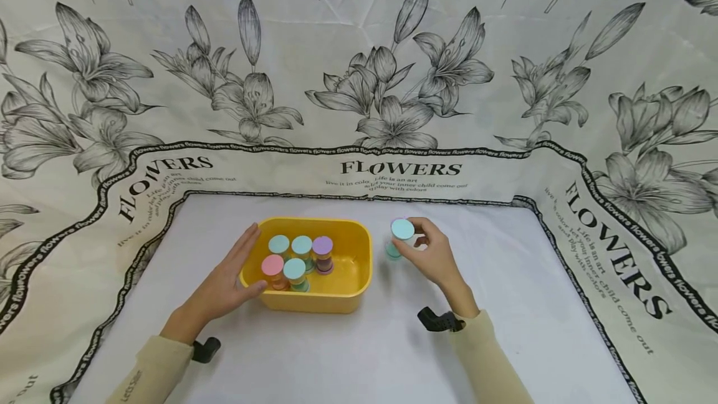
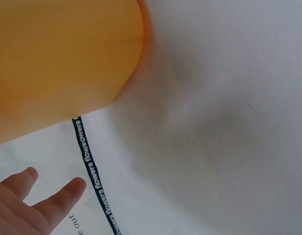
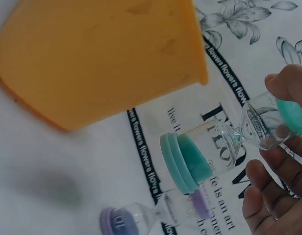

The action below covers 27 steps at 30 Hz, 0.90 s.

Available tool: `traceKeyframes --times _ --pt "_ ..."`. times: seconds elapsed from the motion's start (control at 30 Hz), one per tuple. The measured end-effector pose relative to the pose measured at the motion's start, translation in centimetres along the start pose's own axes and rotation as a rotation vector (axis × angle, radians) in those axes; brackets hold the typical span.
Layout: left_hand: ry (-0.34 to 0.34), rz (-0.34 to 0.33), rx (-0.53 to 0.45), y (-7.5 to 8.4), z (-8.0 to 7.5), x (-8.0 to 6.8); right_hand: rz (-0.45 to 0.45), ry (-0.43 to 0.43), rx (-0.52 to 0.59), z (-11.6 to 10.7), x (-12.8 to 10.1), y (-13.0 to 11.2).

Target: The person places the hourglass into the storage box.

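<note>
My right hand [image 1: 430, 253] pinches a teal-capped sand timer [image 1: 402, 229] by its upper end, to the right of the yellow bin [image 1: 363, 267]. In the right wrist view the timer's clear glass shows, with teal sand in the lower end [image 3: 183, 161]. Beyond it is a purple-capped sand timer [image 3: 134, 220] marked 10. My left hand [image 1: 227, 279] rests at the bin's left end, its fingers straight along the rim and the thumb at the front edge. Inside the bin stand several sand timers: teal ones [image 1: 295, 270], a pink one [image 1: 273, 265] and a purple one [image 1: 322, 247].
A white cloth [image 1: 381, 360] covers the table. Behind and at both sides, a flower-printed cloth [image 1: 269, 170] rises like a wall. The timers crowd the bin's left and middle, with bare yellow floor [image 1: 350, 264] at its right end.
</note>
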<state>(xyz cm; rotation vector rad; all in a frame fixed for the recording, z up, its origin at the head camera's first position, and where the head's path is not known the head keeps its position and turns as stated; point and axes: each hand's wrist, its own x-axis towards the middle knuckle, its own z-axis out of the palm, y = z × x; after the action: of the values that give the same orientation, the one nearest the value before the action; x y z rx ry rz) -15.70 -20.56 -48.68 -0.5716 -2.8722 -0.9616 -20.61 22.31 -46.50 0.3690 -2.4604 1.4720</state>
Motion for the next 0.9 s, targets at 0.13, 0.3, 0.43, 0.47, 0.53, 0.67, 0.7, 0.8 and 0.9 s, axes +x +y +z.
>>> traceKeyframes --times 0.13,0.3,0.43,0.47,0.53,0.67,0.7,0.8,0.9 --pt "-0.001 -0.003 0.001 0.1 -0.1 0.0 -0.064 -0.028 0.026 -0.6 1.2 -2.2" --pt "-0.005 -0.009 0.005 0.1 -0.1 0.0 -0.149 -0.054 0.069 -0.7 2.7 -4.3" --pt "-0.004 -0.011 0.004 0.1 0.0 -0.1 -0.193 -0.105 0.101 -0.5 3.9 -5.9" --pt "-0.004 -0.012 0.002 0.0 0.0 -0.1 -0.198 -0.122 0.107 -0.4 4.1 -6.4" --pt "-0.004 -0.016 0.002 0.0 0.0 -0.1 -0.208 -0.163 0.109 -0.2 4.7 -7.2" --pt "-0.005 -0.016 0.006 -0.1 0.1 -0.1 -0.234 -0.267 0.076 0.2 5.7 -8.7" --pt "-0.004 -0.014 0.008 -0.1 0.1 -0.1 -0.24 -0.297 0.067 0.3 5.9 -9.0" --pt "-0.005 -0.008 0.013 -0.1 0.1 -0.1 -0.257 -0.389 0.034 0.8 6.6 -9.7" --pt "-0.005 -0.005 0.008 -0.1 0.1 -0.1 -0.276 -0.49 0.0 1.4 7.0 -10.1"
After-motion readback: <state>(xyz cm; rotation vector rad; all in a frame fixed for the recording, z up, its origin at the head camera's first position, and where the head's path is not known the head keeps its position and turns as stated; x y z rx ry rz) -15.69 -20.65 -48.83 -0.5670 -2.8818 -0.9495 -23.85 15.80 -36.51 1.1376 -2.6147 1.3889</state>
